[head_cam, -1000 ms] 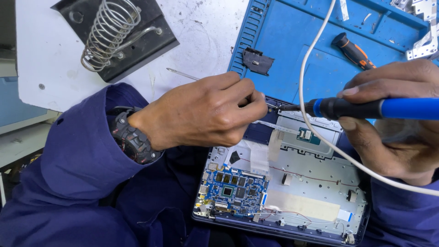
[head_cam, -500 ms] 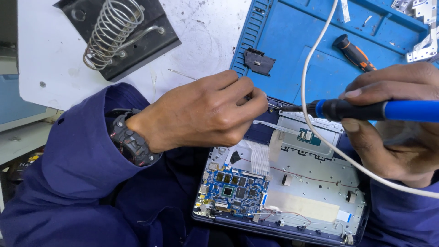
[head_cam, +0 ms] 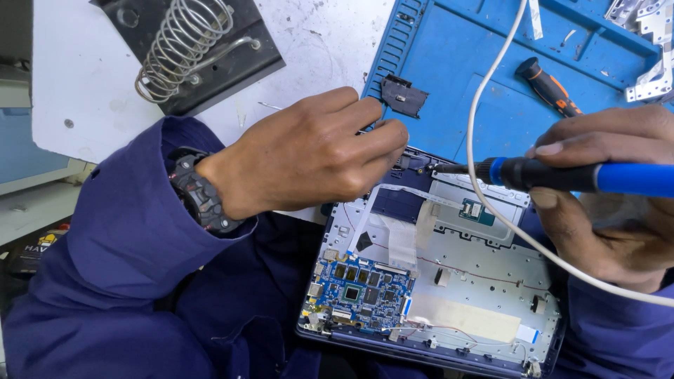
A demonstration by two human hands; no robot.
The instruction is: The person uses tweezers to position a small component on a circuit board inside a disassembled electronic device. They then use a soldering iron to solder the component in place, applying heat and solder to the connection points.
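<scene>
My right hand (head_cam: 611, 203) grips a soldering iron (head_cam: 576, 177) with a blue and black handle, its tip pointing left at the top edge of an opened device (head_cam: 449, 281). My left hand (head_cam: 316, 151) is closed beside that tip, fingers pinched on a thin wire (head_cam: 270, 107) that sticks out behind the hand. The device lies on my lap and the table edge, showing a blue circuit board (head_cam: 361, 291) and a silver metal plate (head_cam: 484, 274). The iron's white cord (head_cam: 491, 91) loops over the device.
A blue work mat (head_cam: 477, 63) covers the table's right part, with a black-and-orange screwdriver (head_cam: 547, 88), a small black part (head_cam: 401, 95) and metal brackets (head_cam: 649, 49) on it. A coiled-spring iron stand (head_cam: 186, 45) sits on the white table at the back left.
Both hands stay at the device's top edge with the iron tip in place. The view has shifted only slightly.
</scene>
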